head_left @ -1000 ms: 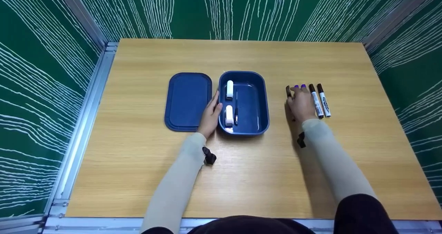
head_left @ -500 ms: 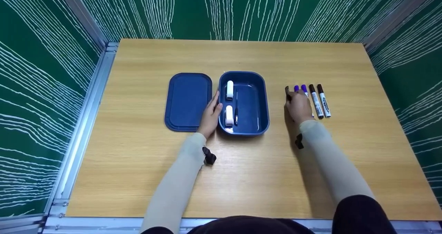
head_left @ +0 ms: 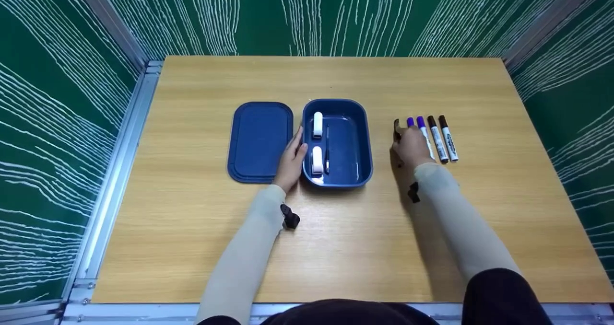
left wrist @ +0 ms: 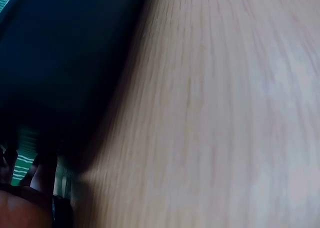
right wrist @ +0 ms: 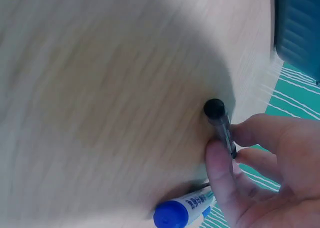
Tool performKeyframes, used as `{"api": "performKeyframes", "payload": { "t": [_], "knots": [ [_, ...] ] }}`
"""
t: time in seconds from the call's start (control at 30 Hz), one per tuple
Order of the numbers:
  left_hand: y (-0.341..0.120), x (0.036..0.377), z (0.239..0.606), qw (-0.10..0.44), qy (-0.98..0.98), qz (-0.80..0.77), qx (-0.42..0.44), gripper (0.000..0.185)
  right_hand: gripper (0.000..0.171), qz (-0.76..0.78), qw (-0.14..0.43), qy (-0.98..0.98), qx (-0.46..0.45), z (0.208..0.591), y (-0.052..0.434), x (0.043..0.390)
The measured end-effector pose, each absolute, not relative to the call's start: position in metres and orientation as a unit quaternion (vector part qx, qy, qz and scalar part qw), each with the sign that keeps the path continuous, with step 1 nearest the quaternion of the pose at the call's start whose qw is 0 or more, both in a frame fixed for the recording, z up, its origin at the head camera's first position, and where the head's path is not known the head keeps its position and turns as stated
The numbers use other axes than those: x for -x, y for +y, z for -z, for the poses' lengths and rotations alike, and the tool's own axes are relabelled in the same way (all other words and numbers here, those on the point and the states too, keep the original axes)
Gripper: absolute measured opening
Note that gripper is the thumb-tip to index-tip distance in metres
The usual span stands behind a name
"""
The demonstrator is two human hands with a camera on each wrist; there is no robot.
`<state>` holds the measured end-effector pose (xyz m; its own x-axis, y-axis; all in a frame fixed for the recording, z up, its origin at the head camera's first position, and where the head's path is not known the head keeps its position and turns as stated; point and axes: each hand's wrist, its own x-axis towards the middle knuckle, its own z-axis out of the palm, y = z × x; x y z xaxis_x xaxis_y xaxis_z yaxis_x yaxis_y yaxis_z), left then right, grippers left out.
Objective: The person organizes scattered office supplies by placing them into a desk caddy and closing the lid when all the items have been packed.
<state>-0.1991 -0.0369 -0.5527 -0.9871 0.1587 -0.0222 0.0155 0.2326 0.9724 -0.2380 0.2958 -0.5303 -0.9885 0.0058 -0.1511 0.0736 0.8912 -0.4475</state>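
Note:
My left hand (head_left: 291, 164) lies along the left wall of a dark blue box (head_left: 370, 167), straight fingers against its outside. In the left wrist view the box (left wrist: 55, 58) is a dark shape above the fingers. Inside the box are two small white oblong objects (head_left: 317, 124) and a thin dark pen (head_left: 327, 159). My right hand (head_left: 413, 147) is at the left end of a row of markers and pinches a slim black-ended pen (right wrist: 222, 123) between thumb and fingers. Beside it in the right wrist view lies a marker with a blue end (right wrist: 172, 215).
A flat blue lid (head_left: 260, 140) lies left of the box. Right of my right hand are two purple-capped markers (head_left: 423, 126) and two dark-capped markers (head_left: 448, 140). Green walls with white streaks (head_left: 264, 18) surround the wooden table (head_left: 192, 248).
My right hand has shifted slightly left, off the purple-capped markers, and its fingers have drawn together on the slim pen. My left hand and the box stay in place.

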Motion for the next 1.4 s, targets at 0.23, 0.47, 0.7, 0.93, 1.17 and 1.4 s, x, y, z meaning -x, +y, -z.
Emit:
{"api": "performKeyframes", "payload": {
  "t": [0.23, 0.47, 0.7, 0.93, 1.17, 1.4],
  "knots": [
    [-0.038, 0.198, 0.552, 0.066, 0.781, -0.619, -0.052, 0.053, 0.051, 0.273, 0.063, 0.959, -0.033, 0.536, 0.297, 0.240],
    [-0.038, 0.199, 0.551, 0.066, 0.782, -0.617, -0.053, 0.053, 0.050, 0.302, 0.047, 0.952, -0.033, 0.539, 0.299, 0.238],
    [-0.038, 0.199, 0.552, 0.063, 0.783, -0.616, -0.061, 0.053, 0.053, 0.329, 0.018, 0.943, -0.037, 0.540, 0.296, 0.232],
    [-0.038, 0.199, 0.552, 0.058, 0.786, -0.612, -0.061, 0.054, 0.053, 0.352, 0.003, 0.934, -0.052, 0.535, 0.291, 0.224],
    [-0.037, 0.199, 0.552, 0.048, 0.789, -0.610, -0.064, 0.054, 0.052, 0.389, -0.025, 0.919, -0.057, 0.528, 0.283, 0.221],
    [-0.037, 0.198, 0.553, 0.057, 0.787, -0.612, -0.052, 0.054, 0.041, 0.407, -0.046, 0.911, -0.051, 0.522, 0.275, 0.219]
  ]
}}
